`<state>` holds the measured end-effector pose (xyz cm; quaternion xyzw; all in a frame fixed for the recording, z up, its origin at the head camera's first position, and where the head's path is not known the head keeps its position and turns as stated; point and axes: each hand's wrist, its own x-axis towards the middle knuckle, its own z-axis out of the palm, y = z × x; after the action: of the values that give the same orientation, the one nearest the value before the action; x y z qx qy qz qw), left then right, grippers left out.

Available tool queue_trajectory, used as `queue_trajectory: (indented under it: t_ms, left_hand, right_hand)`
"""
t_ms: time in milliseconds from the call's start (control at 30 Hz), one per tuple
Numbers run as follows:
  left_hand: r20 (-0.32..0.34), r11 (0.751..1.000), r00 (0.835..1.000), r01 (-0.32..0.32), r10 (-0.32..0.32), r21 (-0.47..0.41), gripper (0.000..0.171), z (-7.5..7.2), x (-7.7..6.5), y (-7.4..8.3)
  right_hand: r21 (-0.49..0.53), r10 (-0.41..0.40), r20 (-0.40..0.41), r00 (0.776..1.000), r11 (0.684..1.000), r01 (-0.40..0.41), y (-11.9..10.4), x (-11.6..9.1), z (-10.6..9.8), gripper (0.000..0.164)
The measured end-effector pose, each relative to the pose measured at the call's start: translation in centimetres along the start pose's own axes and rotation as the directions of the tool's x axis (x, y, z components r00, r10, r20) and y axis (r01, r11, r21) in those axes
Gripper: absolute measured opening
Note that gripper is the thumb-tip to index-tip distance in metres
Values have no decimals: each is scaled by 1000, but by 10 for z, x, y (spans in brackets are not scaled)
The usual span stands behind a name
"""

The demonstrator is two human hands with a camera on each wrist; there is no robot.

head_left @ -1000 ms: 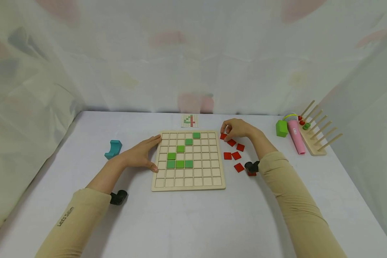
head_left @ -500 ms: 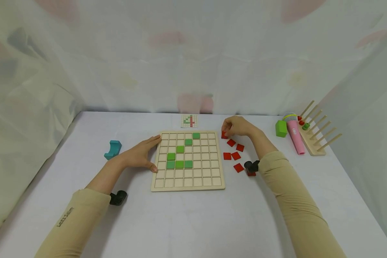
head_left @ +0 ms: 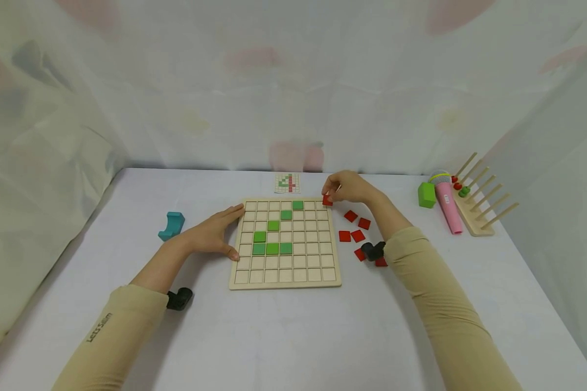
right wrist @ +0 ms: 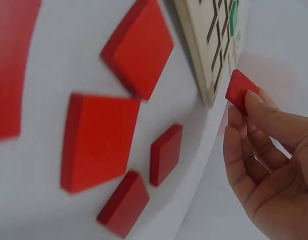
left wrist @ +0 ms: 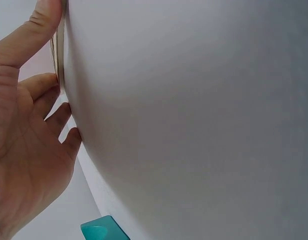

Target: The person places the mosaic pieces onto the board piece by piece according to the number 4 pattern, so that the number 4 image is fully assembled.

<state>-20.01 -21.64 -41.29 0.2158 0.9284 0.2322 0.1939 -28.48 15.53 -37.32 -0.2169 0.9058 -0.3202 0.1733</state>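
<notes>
Over on the far left, a tan sleeve with dark lettering reaches in across the white-covered table, a black wrist camera at its cuff and a teal, curved-out toy block beyond the forearm. Here's the left hand, thumb and fingers spread well apart, touching the left side of a square, pale wooden grid board: thumb partway down the edge, fingertips up near the far corner, nothing clasped. On the board, seven flat green square tiles sit in cells, some lighter than others, five slanting down from the top row and two more running right from the lowest. Behind it lies a small printed card with green and red squares. And now the right hand, pinching one flat red square tile between thumb and fingertips, the other fingers loosely bent. That tile is at the board's far right corner, tilted; whether it touches the wood I can't tell. To the right, six loose red tiles scatter over the cloth, two partly behind the right wrist's black camera. Farther right, a bright green block, then a pink toy microphone, then a wooden peg stand with slanting rods and red and green pieces at its far end.
</notes>
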Motion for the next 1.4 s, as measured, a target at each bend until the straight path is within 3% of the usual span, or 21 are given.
queue_trajectory:
  t_ms: [700, 1400]
  left_hand:
    - [-7, 1000, 1000, -6, 6, 1, 129, 2, 1, -2]
    - [-5, 1000, 1000, -1, 1, 5, 128, 1, 0, 0]
  right_hand:
    - [5, -73, 45, 996, 997, 73, -29, 20, 35, 18]
    - [7, -24, 59, 998, 1000, 24, -40, 21, 47, 15]
